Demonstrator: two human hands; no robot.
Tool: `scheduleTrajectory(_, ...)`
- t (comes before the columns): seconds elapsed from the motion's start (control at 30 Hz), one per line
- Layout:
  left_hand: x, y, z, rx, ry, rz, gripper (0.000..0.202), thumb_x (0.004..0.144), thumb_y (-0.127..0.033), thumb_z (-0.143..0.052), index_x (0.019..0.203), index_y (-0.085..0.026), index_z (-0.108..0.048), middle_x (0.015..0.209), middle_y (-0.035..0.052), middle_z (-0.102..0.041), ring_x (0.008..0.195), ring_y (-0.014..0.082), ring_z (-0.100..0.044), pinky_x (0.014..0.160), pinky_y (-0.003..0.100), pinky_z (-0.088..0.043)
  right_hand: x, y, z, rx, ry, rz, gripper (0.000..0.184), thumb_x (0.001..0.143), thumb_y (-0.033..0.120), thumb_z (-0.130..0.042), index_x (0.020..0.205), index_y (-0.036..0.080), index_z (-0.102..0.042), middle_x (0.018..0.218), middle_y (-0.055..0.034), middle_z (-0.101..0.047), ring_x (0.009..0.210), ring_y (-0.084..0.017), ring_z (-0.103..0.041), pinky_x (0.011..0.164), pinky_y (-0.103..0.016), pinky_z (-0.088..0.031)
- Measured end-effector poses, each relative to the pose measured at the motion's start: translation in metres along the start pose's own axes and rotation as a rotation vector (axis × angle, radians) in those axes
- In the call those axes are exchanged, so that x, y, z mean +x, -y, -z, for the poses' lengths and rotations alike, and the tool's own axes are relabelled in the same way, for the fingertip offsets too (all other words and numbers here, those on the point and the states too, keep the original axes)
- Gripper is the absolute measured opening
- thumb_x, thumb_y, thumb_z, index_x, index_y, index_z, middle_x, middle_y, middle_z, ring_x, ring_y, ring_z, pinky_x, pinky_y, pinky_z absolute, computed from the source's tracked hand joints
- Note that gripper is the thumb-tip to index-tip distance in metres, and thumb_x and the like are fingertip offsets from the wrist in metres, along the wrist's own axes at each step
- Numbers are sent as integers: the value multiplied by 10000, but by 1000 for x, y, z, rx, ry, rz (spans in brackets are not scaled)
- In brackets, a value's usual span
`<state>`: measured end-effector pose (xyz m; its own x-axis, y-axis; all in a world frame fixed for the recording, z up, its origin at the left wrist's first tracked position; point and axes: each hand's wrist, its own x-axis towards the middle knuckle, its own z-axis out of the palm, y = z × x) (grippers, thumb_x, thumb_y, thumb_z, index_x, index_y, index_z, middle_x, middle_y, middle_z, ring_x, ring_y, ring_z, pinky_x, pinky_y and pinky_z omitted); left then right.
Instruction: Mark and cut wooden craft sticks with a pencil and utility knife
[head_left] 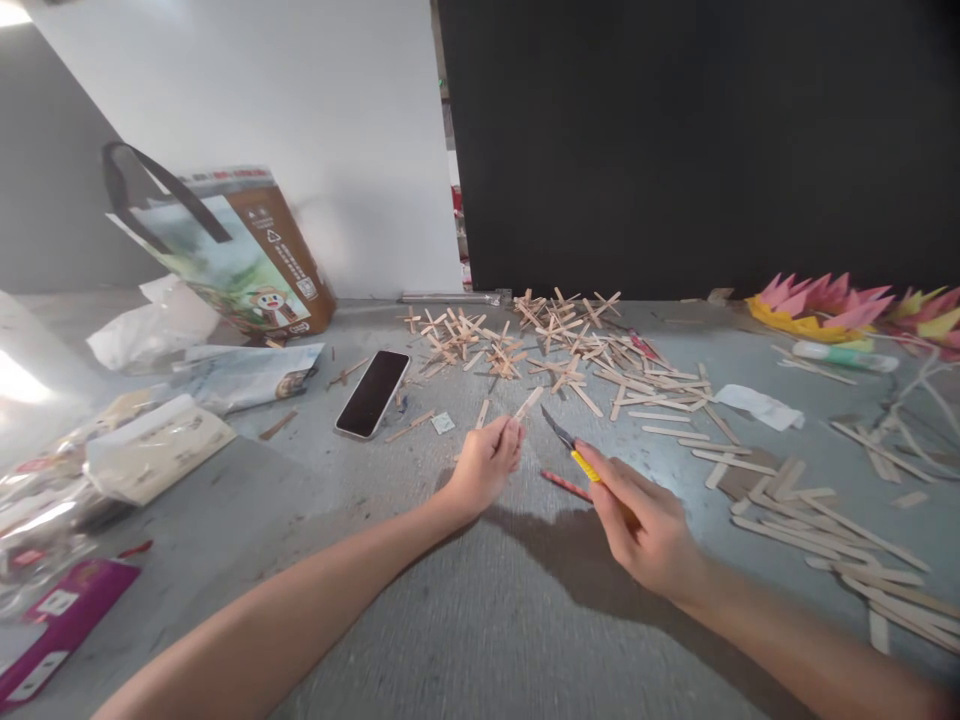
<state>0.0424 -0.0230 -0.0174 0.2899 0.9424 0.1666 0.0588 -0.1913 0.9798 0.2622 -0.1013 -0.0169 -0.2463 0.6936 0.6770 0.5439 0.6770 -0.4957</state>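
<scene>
My left hand [486,464] is closed around one end of a thin wooden stick [529,402], which points up and to the right above the grey table. My right hand [641,520] grips a yellow-handled utility knife [571,446] with its dark blade extended toward the stick, a short gap between blade tip and stick. A red pen [564,486] lies on the table between the two hands. Behind them spreads a pile of small wooden stick crosses [525,340].
A black phone [373,392] lies left of the pile. A brown paper bag [240,250] and plastic packets [150,440] fill the left side. Loose flat sticks [825,520] cover the right side. Pink and yellow paper flowers [825,300] and a glue tube [844,355] sit far right.
</scene>
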Motion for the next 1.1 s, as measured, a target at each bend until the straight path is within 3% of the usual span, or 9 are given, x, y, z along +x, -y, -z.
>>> scheduleTrajectory(0.1,2,4,0,-68,7,10,500,1055,-639,-467,823,-198,-517,571,-87,-357,503,79,-322,499,212,-302,0,-2,1,141,42,-224,453,1127,243,-462,1570,267,-551,781,-1,-636,560,-134,-563,558,-269,-479)
scheduleTrajectory(0.2,3,6,2,-123,0,-3,427,1066,-600,-493,996,-187,-577,573,-97,-392,498,76,-334,514,205,-321,1,-4,0,256,70,-418,421,1153,355,-411,1537,249,-548,728,26,-613,493,-123,-549,513,-261,-477)
scheduleTrajectory(0.33,3,5,3,-216,32,-9,433,1068,-577,-521,1293,-208,-501,560,-128,-414,469,78,-333,511,200,-320,2,-6,-2,286,128,-474,436,1156,420,-395,1558,280,-491,860,5,-686,503,-109,-573,535,-258,-506)
scheduleTrajectory(0.47,2,-1,3,-266,62,6,551,1044,-599,-564,1395,-201,-415,556,-136,-432,460,82,-341,499,203,-313,4,-7,-3,200,137,-451,402,1156,423,-397,1509,307,-551,928,-6,-704,576,-116,-598,611,-264,-520)
scheduleTrajectory(0.57,2,-5,1,-301,82,12,551,1037,-600,-577,1375,-197,-412,552,-139,-428,460,84,-332,497,207,-311,7,-7,-2,125,140,-416,403,1148,420,-426,1499,304,-587,980,-28,-726,734,-151,-671,728,-280,-542)
scheduleTrajectory(0.67,2,-5,0,-326,84,9,450,1038,-597,-574,1230,-215,-433,540,-144,-413,457,78,-304,500,208,-309,11,-9,-2,68,121,-376,416,1137,434,-448,1473,273,-633,1047,-58,-746,870,-186,-702,817,-300,-542)
scheduleTrajectory(0.77,4,-1,0,-330,65,-9,411,1032,-609,-579,1076,-244,-395,552,-146,-401,466,72,-298,503,203,-298,14,-11,-2,95,89,-430,426,1134,470,-436,1415,248,-667,875,-27,-718,729,-174,-663,718,-286,-522)
scheduleTrajectory(0.9,4,1,0,-325,51,2,413,1030,-599,-583,1001,-262,-346,581,-144,-411,475,70,-302,500,204,-294,14,-10,-2,310,142,-570,462,1139,536,-378,1335,222,-655,690,25,-627,514,-143,-537,527,-268,-437)
scheduleTrajectory(1.1,1,-1,0,-211,60,7,313,1070,-534,-509,1038,-245,-393,563,-140,-398,488,82,-298,532,219,-299,18,-5,-1,359,206,-632,457,1129,579,-382,1216,219,-649,656,30,-609,500,-140,-511,523,-265,-409)
